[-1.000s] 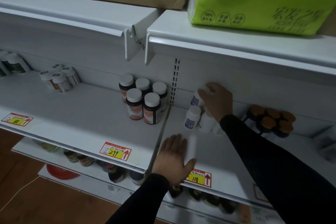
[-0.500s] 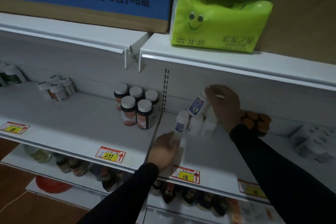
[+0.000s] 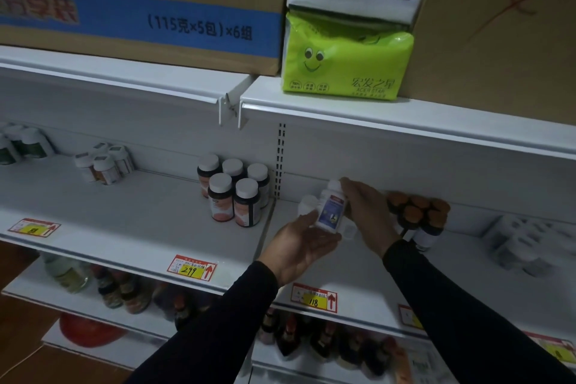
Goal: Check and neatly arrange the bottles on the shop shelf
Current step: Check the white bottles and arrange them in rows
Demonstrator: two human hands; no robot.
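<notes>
I hold a small white bottle (image 3: 331,208) with a blue label between my two hands, lifted just above the shelf (image 3: 149,221) and tilted so its cap leans up and to the right. My right hand (image 3: 369,220) wraps it from the right side, thumb and fingers curled round the cap end and the body. My left hand (image 3: 300,241) lies palm up beneath it, fingers nearly straight, with the bottle's base resting on the fingertips.

Just behind the bottle, to its left, a second white bottle (image 3: 307,204) stands on the shelf, partly hidden by my left fingers. Another white one (image 3: 348,229) shows below my right hand; I cannot tell how it stands.

To the left, past the slotted upright, five dark bottles (image 3: 233,193) with white caps stand upright in a tight group. To the right of my right hand sits a cluster of bottles with orange caps (image 3: 417,212), close to my wrist. On the shelf's front edge, below my left wrist, is a yellow price tag (image 3: 314,298) reading 118. A green tissue pack (image 3: 346,67) lies on the shelf above.
</notes>
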